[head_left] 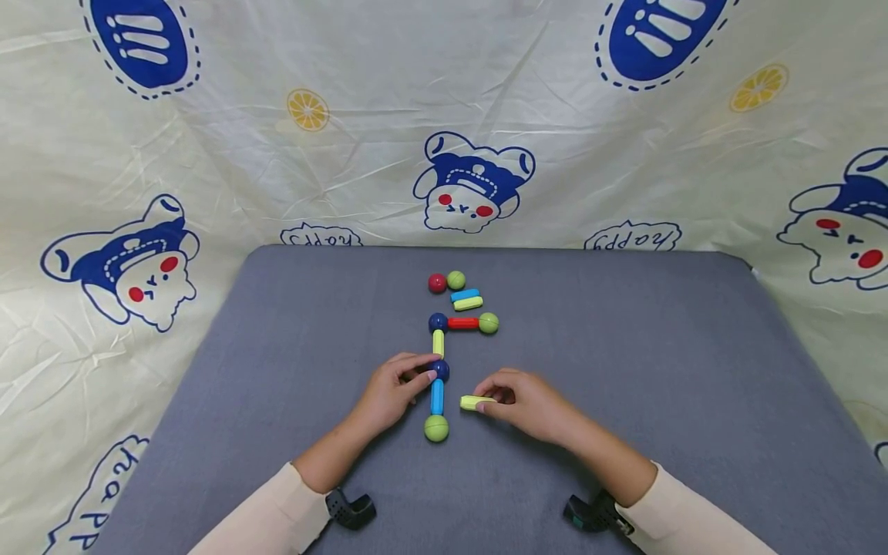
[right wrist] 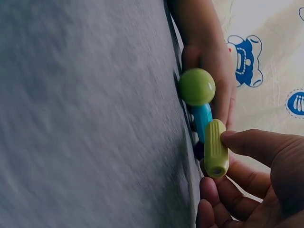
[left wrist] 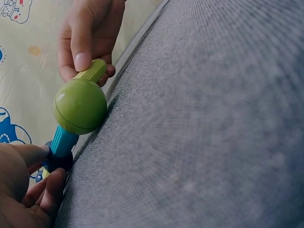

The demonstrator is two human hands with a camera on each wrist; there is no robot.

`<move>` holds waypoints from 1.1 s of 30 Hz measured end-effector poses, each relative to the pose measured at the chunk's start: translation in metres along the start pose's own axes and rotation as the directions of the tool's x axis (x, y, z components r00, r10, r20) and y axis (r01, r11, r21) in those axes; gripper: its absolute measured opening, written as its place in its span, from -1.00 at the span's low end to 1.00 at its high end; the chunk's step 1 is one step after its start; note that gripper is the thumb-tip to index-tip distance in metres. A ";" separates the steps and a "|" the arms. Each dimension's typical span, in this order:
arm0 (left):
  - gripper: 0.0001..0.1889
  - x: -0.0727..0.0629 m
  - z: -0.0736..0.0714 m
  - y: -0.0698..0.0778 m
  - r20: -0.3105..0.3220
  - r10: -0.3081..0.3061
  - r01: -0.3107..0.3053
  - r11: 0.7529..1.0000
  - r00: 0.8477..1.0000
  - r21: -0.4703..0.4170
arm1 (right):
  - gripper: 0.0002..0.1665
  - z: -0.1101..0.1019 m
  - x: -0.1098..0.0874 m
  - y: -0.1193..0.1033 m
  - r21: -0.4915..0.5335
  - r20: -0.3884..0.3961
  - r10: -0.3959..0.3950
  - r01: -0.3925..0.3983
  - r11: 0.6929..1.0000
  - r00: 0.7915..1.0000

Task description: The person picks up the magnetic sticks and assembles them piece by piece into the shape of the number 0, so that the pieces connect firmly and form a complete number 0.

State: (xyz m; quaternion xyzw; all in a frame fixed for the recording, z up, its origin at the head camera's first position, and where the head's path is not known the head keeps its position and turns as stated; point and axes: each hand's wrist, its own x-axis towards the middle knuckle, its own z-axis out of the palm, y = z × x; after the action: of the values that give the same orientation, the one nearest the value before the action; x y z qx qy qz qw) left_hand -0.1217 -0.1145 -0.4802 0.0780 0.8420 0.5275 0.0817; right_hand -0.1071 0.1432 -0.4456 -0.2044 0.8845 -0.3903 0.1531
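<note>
My left hand pinches a dark blue ball between thumb and fingers. That ball is the middle joint of a chain on the table: a blue rod and a green ball on the near side, a yellow-green rod on the far side. Beyond it, another dark blue ball joins a red rod that ends in a green ball. Right of the chain, my right hand holds a loose yellow-green rod between thumb and fingers, its end pointing towards the chain.
Behind the chain lie a red ball, a green ball, a blue rod and a yellow-green rod. A grey cloth covers the table. A printed pale sheet hangs behind and beside it.
</note>
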 end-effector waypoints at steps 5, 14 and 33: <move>-0.71 0.000 -0.001 0.000 -0.002 0.015 -0.015 1.000 1.000 0.011 | -0.90 0.011 -0.005 -0.003 0.001 0.040 -0.023 0.023 1.000 0.999; -0.70 0.000 0.000 -0.001 -0.009 0.040 -0.041 0.999 0.999 -0.017 | -0.88 0.025 -0.010 -0.006 0.047 0.076 -0.042 0.038 0.998 0.996; -0.67 -0.002 0.001 -0.002 -0.006 0.025 -0.025 0.999 1.000 -0.027 | -0.89 0.030 -0.011 -0.003 0.067 0.056 -0.053 0.050 0.997 0.997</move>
State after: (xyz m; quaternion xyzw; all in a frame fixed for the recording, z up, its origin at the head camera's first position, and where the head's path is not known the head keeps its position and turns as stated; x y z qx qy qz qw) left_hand -0.1194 -0.1151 -0.4821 0.0858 0.8340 0.5400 0.0737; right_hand -0.0839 0.1277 -0.4611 -0.2331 0.8609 -0.4170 0.1751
